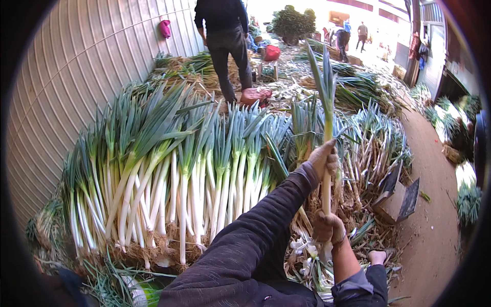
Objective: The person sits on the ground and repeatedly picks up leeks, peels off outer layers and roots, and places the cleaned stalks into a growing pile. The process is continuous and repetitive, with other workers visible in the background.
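Observation:
A long green onion (327, 126) stands nearly upright in front of me, leaves at the top and pale stalk below. My gloved left hand (323, 159) grips it just under the green leaves. Lower down, my gloved right hand (329, 227) is closed around the white stalk, its end blurred beneath the fingers. To my left, a wide row of cleaned green onions (184, 192) leans with white stalks and brown roots facing me. Behind my hands lies a pile of unpeeled green onions (360, 157) with dry brown skins.
Peeled skins and trimmings (307, 253) litter the ground by my leg. An opened cardboard box (393, 199) sits at the right, beside a bare dirt path (429, 184). A person (228, 38) stands behind the row, near a corrugated metal wall (88, 61). Other people work far back.

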Tool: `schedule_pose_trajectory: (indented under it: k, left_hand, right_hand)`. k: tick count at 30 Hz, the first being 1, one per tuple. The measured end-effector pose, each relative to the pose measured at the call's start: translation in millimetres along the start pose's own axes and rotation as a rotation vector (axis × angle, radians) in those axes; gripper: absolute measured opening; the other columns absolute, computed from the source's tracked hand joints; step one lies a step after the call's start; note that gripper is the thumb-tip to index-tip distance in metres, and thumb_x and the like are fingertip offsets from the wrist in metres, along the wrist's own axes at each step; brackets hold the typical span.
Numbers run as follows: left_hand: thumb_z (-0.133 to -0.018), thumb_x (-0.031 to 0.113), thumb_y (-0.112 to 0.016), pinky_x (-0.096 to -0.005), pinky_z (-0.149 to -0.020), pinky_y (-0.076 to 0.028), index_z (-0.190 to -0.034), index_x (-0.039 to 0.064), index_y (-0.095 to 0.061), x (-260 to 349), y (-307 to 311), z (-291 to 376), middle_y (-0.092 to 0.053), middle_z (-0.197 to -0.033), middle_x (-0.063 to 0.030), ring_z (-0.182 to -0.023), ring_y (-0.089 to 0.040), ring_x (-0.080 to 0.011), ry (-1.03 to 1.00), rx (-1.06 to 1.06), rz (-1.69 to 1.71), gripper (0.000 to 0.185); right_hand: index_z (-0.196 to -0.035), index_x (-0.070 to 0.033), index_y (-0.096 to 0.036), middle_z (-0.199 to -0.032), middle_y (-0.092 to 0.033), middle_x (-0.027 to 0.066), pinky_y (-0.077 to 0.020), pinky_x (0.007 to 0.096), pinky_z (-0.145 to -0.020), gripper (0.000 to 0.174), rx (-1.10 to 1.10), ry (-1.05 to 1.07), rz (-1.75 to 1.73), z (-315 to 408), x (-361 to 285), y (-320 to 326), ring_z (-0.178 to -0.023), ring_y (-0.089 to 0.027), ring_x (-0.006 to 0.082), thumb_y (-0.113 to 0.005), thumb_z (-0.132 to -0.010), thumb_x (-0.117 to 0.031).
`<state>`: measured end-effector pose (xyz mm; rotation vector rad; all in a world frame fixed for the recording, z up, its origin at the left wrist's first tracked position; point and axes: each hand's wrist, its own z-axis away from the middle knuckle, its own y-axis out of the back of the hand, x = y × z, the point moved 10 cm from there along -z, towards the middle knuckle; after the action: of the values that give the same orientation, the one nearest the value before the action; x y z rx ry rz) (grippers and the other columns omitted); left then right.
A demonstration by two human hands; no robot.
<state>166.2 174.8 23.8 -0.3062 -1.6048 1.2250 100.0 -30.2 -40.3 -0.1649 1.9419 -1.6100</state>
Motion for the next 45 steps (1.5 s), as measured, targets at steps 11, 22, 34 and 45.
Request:
schedule_pose_trajectory:
  k: [11,22,34,45]
  left_hand:
    - [-0.104,0.047,-0.075,-0.0387,-0.044,-0.052,-0.093,0.008,-0.065,28,91,26,-0.061,-0.064,-0.0031,-0.046,-0.059,-0.0202,-0.171,0.932,-0.507,0.042]
    - [-0.101,0.043,-0.081,-0.0388,-0.036,-0.047,-0.086,0.005,-0.065,152,199,61,-0.059,-0.059,-0.0040,-0.039,-0.055,-0.0208,-0.581,0.967,-0.389,0.043]
    - [-0.101,0.045,-0.081,-0.0360,-0.044,-0.049,-0.090,0.006,-0.061,119,143,96,-0.056,-0.065,-0.0033,-0.046,-0.053,-0.0184,-0.456,1.063,-0.256,0.046]
    - [-0.105,0.041,-0.077,-0.0288,-0.041,-0.041,-0.091,0.017,-0.053,122,165,92,-0.045,-0.066,0.0052,-0.047,-0.044,-0.0099,-0.454,0.614,-0.301,0.037]
  right_hand:
    - [-0.111,-0.002,-0.061,-0.084,-0.076,0.0258,-0.0614,0.0589,-0.074,0.027,1.505,-0.020,2.356,58,-64,-2,-0.079,-0.077,0.0467,-0.065,-0.103,-0.028]
    - [-0.135,-0.013,-0.077,-0.134,-0.075,0.0206,-0.0550,0.0477,-0.107,0.050,0.708,-1.215,2.012,318,192,246,-0.117,-0.072,0.0409,-0.063,-0.096,-0.041]
    - [-0.128,-0.007,-0.064,-0.114,-0.072,0.0235,-0.0597,0.0504,-0.089,0.050,1.212,0.290,1.894,-23,-30,53,-0.099,-0.073,0.0424,-0.074,-0.100,-0.047]
    - [-0.089,-0.007,-0.066,-0.073,-0.067,0.0126,-0.0527,0.0416,-0.060,0.037,0.586,-0.184,1.336,-48,41,100,-0.060,-0.064,0.0250,-0.076,-0.099,-0.041]
